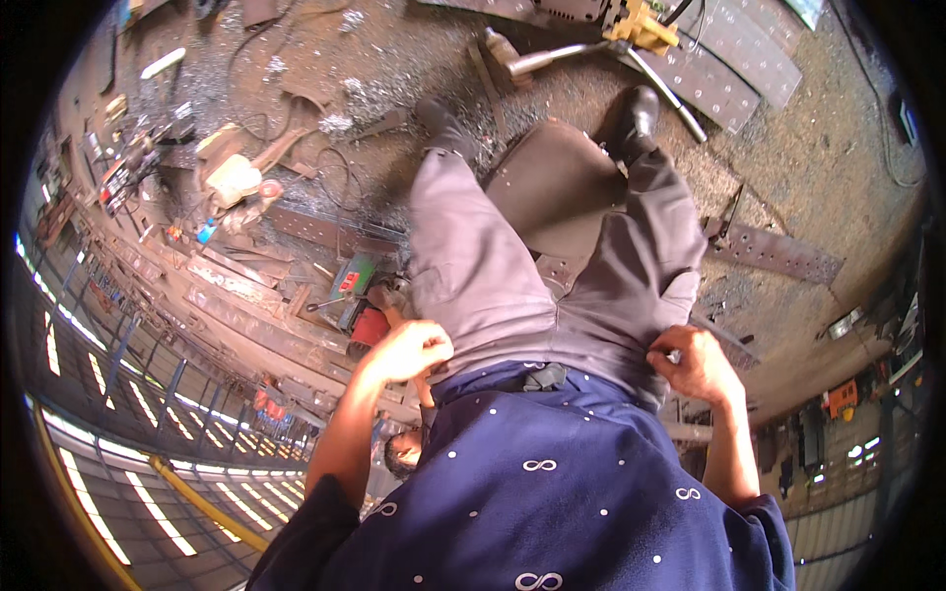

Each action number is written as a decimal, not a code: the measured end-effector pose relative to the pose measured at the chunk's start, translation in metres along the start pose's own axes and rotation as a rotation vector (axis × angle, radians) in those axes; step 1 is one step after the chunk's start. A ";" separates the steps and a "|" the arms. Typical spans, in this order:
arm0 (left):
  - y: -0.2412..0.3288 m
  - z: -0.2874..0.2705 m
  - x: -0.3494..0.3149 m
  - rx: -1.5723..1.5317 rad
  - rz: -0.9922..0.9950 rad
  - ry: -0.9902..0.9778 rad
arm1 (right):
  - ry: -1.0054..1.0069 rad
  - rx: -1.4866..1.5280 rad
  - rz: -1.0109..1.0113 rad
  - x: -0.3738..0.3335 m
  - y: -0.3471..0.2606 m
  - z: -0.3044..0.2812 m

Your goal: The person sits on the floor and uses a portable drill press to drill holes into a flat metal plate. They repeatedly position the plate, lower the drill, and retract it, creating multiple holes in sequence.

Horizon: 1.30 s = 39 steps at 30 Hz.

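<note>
- Two hands, well apart from each other, flank the grey trousers (532,325): the left hand (406,353) beside their left hip, the right hand (700,364) beside their right.
- Fingers curl inward on both; whether either pinches cloth, I cannot tell (a pale fleck shows within the right curl, too small to name).
- Good handling, in my judgement, means light, matched fingertip contact at both sides of the trousers, wrists loose, with the navy printed shirt (537,424) above their waist kept free of the fingers.
- Steady footing would help: weight shared between the left boot (448,130) and right boot (641,115) at the trouser cuffs.
- Edges to mind: the brown panel (557,187) between the trouser legs, the perforated steel plate (783,254) jutting away near the right knee, and the silver bar (670,98) ending beyond the right cuff.
- Left of the trousers, a green machine (357,276) sits near the hip, and another person (399,455) shows beside the waist, so leftward elbow swing looks tight.
- More bare floor (798,187) shows right of the trousers, probably the easier side for stepping.
</note>
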State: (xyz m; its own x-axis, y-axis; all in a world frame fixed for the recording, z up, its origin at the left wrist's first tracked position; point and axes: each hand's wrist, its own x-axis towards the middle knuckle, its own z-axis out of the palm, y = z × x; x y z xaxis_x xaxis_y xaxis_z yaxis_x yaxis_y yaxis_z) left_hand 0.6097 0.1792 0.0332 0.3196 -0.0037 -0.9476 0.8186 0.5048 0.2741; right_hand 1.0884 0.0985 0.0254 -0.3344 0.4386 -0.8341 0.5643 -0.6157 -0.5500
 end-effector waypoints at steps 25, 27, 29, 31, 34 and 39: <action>-0.148 -0.068 0.533 0.101 -0.267 -0.086 | -0.467 -0.480 0.200 0.562 0.164 0.109; -0.144 -0.068 0.530 0.087 -0.316 -0.094 | -0.401 -0.386 0.126 0.563 0.170 0.113; -0.149 -0.066 0.528 0.038 -0.356 -0.088 | -0.393 -0.434 0.033 0.566 0.175 0.126; -0.181 -0.050 0.527 0.034 -0.376 -0.132 | -0.363 -0.485 -0.102 0.569 0.186 0.150; -0.220 -0.037 0.516 0.097 -0.370 -0.085 | -0.240 -0.437 -0.265 0.577 0.229 0.221; -0.231 -0.067 0.517 0.219 -0.376 -0.252 | -0.390 -0.401 -0.072 0.592 0.187 0.232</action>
State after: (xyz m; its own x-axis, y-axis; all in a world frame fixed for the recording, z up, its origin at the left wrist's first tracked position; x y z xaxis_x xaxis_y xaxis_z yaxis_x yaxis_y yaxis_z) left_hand 0.5543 0.1183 -0.5314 0.0667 -0.3722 -0.9258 0.9714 0.2361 -0.0249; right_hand 0.8205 0.0910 -0.5804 -0.5939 0.1486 -0.7907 0.7471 -0.2629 -0.6105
